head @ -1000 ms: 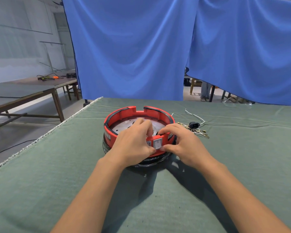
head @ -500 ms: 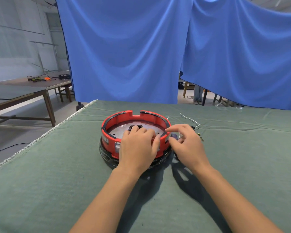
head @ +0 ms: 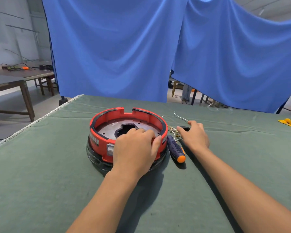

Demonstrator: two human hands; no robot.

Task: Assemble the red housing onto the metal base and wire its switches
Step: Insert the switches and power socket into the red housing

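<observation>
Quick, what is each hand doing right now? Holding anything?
Left hand: grips the near rim of the red housing.
Right hand: reaching over the wires; cannot tell whether it holds any.

The gap right of the housing (head: 128,130) is being blocked by a screwdriver (head: 175,148) and wires (head: 174,130); the near counter (head: 40,182) is being left open.

Single head-worn wide-angle view, forward and down, close over the green table (head: 40,174) toward blue curtains (head: 116,47).
</observation>
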